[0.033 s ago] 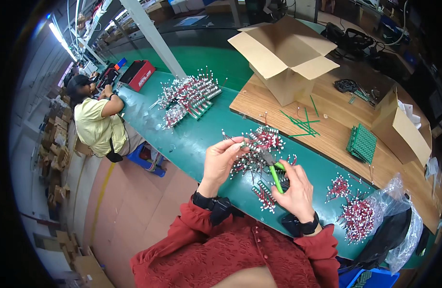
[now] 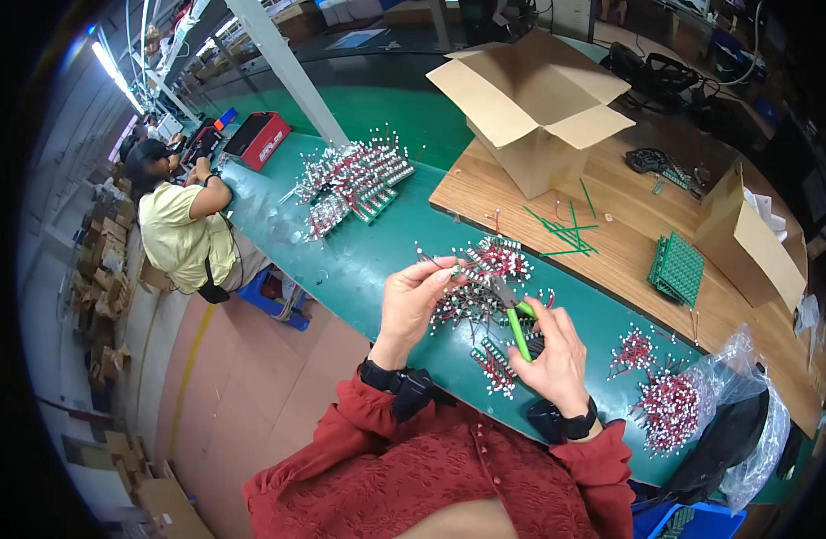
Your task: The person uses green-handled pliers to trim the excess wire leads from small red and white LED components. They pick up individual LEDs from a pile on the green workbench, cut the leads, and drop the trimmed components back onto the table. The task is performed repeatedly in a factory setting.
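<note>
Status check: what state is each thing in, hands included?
Left hand: pinching a small part
Green-handled pliers: in right hand, handles apart
Tall cardboard box: open, flaps spread
Box at right: open
Red bin: open-topped
Clear plastic bag: crumpled
Green strips: scattered loose

Bare green tabletop (image 2: 341,278) gives the left hand (image 2: 415,301) room leftward. Wired boards (image 2: 471,305) crowd the gap between it and the right hand (image 2: 555,355); farther off, 1 open carton (image 2: 525,166) blocks the way.

Electronics workshop — green workbench (image 2: 268,223), circuit boards (image 2: 678,269), pliers (image 2: 518,332)
</note>
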`<action>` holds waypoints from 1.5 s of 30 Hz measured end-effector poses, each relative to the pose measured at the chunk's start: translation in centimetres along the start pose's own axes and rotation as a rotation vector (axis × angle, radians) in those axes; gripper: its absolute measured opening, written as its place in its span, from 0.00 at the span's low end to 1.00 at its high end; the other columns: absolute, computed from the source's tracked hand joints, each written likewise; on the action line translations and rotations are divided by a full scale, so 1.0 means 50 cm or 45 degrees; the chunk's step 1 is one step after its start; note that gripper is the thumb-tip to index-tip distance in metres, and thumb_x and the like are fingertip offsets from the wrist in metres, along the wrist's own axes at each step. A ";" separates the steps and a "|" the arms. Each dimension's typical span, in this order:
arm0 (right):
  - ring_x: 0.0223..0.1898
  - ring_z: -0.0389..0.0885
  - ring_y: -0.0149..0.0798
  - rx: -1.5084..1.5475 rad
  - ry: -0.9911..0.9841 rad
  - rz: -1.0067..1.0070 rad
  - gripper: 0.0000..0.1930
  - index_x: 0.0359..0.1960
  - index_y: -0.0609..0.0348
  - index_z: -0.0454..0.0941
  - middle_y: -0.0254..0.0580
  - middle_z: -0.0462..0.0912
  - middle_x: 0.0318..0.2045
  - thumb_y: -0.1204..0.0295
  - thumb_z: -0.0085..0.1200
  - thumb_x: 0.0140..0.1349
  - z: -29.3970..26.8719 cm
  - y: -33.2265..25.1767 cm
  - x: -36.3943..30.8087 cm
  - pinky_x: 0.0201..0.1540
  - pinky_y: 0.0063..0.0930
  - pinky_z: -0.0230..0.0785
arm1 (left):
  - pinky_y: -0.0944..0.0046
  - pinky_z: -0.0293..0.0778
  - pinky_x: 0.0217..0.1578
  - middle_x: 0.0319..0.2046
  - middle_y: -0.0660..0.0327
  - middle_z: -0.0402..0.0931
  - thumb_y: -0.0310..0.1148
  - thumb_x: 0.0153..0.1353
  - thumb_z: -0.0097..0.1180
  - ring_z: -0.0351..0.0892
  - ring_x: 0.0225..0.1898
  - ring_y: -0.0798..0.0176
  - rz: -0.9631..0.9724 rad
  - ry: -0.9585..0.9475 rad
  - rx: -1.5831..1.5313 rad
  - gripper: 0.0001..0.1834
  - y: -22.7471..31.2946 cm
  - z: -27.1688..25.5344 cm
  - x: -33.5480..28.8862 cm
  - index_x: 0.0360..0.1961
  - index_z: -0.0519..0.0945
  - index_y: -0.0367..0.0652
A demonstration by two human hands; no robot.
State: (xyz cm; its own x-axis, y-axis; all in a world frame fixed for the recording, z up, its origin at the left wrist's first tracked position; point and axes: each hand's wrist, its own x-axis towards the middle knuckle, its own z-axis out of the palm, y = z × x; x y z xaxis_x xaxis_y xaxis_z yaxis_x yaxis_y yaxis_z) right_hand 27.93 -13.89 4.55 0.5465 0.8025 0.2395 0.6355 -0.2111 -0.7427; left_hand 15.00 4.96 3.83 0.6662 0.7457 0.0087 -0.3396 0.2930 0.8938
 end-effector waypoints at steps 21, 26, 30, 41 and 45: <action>0.34 0.74 0.33 0.265 -0.252 0.212 0.34 0.55 0.57 0.71 0.36 0.73 0.34 0.69 0.66 0.41 0.002 0.006 -0.001 0.34 0.29 0.68 | 0.69 0.71 0.46 0.39 0.56 0.80 0.19 0.59 0.54 0.78 0.43 0.65 0.513 -0.053 0.642 0.08 -0.015 0.047 -0.017 0.39 0.82 0.35; 0.43 0.73 0.28 0.779 -0.255 0.217 0.33 0.57 0.63 0.70 0.37 0.73 0.44 0.74 0.65 0.44 0.024 0.039 -0.009 0.44 0.23 0.69 | 0.72 0.72 0.43 0.42 0.57 0.78 0.19 0.60 0.54 0.76 0.43 0.69 0.442 -0.010 0.556 0.09 -0.022 0.043 -0.014 0.41 0.82 0.35; 0.38 0.72 0.31 0.621 -0.316 0.189 0.32 0.55 0.64 0.71 0.37 0.73 0.39 0.73 0.65 0.44 0.014 0.018 -0.003 0.39 0.23 0.67 | 0.71 0.72 0.41 0.41 0.55 0.79 0.17 0.59 0.54 0.76 0.40 0.68 0.453 0.003 0.569 0.08 -0.024 0.050 -0.018 0.39 0.82 0.33; 0.41 0.74 0.28 0.918 -0.292 0.239 0.31 0.57 0.66 0.69 0.37 0.76 0.42 0.76 0.62 0.49 0.033 0.029 -0.016 0.45 0.23 0.69 | 0.73 0.74 0.36 0.40 0.56 0.79 0.17 0.57 0.56 0.77 0.37 0.70 0.372 0.006 0.473 0.08 -0.022 0.058 -0.021 0.38 0.82 0.33; 0.47 0.72 0.26 1.220 -0.463 0.318 0.32 0.60 0.68 0.65 0.37 0.74 0.47 0.77 0.61 0.53 0.026 0.033 -0.017 0.50 0.22 0.67 | 0.70 0.77 0.35 0.37 0.56 0.80 0.18 0.57 0.57 0.79 0.34 0.68 0.239 0.092 0.289 0.07 -0.022 0.072 -0.024 0.38 0.81 0.32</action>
State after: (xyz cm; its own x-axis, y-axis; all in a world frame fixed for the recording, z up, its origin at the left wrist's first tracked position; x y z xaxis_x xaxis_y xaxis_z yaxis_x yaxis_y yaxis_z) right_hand 27.81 -14.16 2.31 0.3051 0.9496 -0.0722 -0.2560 0.0087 -0.9667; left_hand 16.95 1.59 4.44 0.5540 0.8174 0.1582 -0.2895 0.0110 0.9571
